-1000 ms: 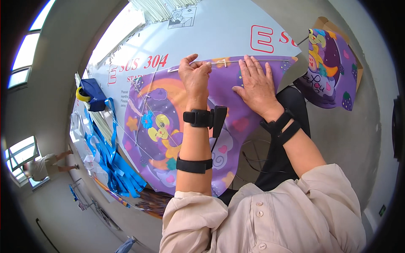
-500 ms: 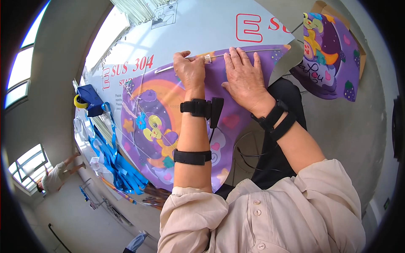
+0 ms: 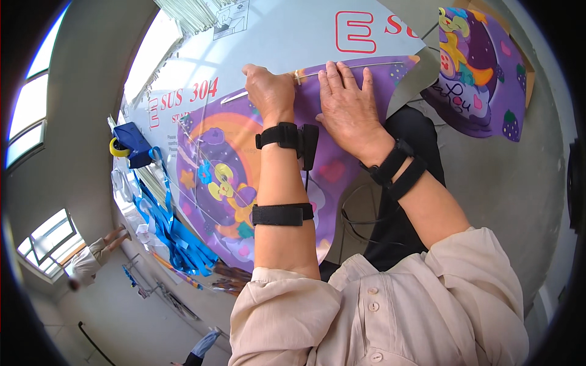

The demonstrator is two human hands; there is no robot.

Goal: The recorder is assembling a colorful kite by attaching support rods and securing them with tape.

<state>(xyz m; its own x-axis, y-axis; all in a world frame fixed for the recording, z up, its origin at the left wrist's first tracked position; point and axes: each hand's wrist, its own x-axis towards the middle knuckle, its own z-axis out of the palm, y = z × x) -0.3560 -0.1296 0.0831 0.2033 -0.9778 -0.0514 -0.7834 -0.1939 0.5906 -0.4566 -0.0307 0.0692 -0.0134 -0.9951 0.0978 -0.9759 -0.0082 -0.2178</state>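
Observation:
A purple printed sheet (image 3: 329,165) with a cartoon animal and a rainbow lies over the table edge in front of me. A thin pale rod (image 3: 384,63) runs along its far edge, with a small clear-looking fitting or strip (image 3: 297,77) near the middle. My left hand (image 3: 268,91) is closed at this edge, beside the strip; its curled fingers hide what they hold. My right hand (image 3: 349,110) lies flat on the sheet just right of it, fingers stretched toward the rod. More thin rods cross the sheet's left part.
The table (image 3: 305,30) has a white-blue covering with red lettering. Left stand a blue tape dispenser (image 3: 131,143) with yellow tape and blue ribbons (image 3: 177,235). Bundled white rods (image 3: 189,18) lie at the back. A similar purple sheet (image 3: 482,79) hangs right, by a cardboard box. Another person (image 3: 91,262) is far left.
My left hand has shifted slightly left along the edge, and its fingers have turned. My right hand stays flat on the sheet. The person in the background has moved.

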